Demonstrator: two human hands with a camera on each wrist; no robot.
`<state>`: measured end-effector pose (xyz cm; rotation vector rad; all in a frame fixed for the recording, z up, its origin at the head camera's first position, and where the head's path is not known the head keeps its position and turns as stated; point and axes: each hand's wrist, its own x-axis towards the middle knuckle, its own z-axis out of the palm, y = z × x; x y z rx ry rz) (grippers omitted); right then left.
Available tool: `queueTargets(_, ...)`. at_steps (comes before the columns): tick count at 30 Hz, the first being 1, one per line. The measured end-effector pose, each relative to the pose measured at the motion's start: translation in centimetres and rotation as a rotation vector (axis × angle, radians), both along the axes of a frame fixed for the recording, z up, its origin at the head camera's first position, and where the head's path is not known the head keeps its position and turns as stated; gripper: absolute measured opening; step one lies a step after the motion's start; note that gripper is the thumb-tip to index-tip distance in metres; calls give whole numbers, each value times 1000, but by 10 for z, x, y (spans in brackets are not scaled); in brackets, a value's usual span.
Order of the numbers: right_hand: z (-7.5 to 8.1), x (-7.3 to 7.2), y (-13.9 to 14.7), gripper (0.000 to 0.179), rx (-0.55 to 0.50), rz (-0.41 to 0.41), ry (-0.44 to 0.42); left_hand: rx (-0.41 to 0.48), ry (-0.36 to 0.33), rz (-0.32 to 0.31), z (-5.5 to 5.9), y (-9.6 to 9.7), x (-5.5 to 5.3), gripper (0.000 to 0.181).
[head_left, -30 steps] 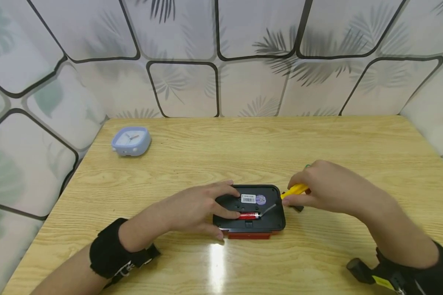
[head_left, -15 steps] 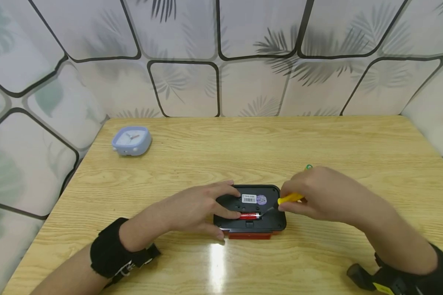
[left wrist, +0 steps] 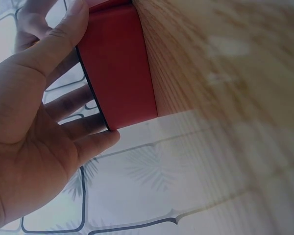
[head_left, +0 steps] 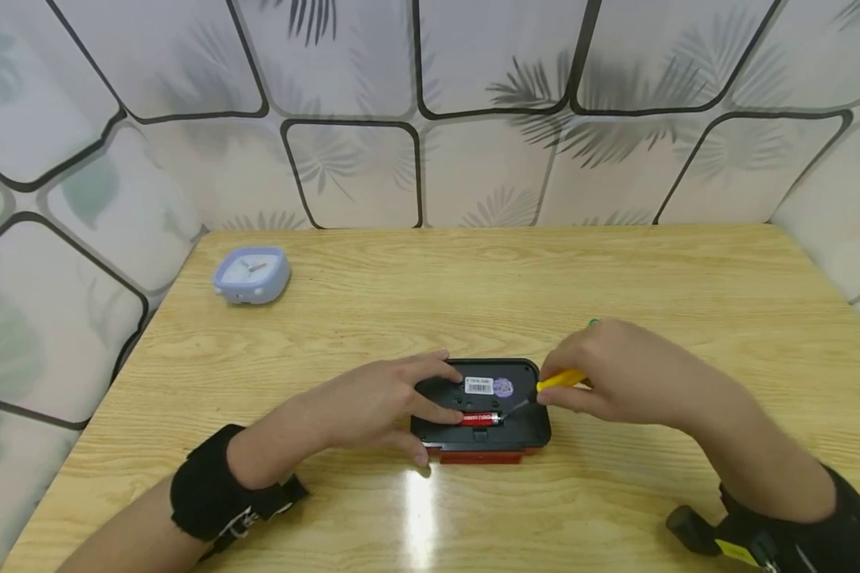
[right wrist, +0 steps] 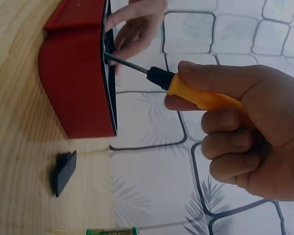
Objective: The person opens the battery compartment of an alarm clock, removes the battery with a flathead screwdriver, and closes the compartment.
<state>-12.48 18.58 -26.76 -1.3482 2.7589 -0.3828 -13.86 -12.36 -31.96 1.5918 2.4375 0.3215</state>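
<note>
A red box-shaped device lies on the table with its black back up. My left hand steadies it, thumb at the near side and fingers spread over the back. One left fingertip touches the red battery in its slot. My right hand grips a screwdriver by its yellow handle. The thin metal shaft slants down to the battery's right end. In the left wrist view, the little finger rests at a corner of the red casing.
In the right wrist view a small black cover lies on the table beside the device, and a green battery shows at the frame's bottom. A blue clock stands at the back left of the wooden table. Patterned panels rise behind.
My right hand has shifted a little left, bringing the screwdriver handle closer to the device while its tip stays near the battery's end. The left hand keeps its place.
</note>
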Motion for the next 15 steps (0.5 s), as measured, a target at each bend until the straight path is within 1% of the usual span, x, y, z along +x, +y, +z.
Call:
queueTargets(3,-1,-5,6,12,44,-37,-125,6,2,2,-1,0,0,63)
queueTargets(6,-3,-8,10,11,64,-40,-197,19,10,-4,-3,-1,0,64)
queueTargets(11,-5,-10,13,12,77,-30,-249,22,31,-14,-2,-1,-1,63)
queueTargets(15,-8,-11,16,10,103,-44,-268,22,33,-16,-2,0,-1,63)
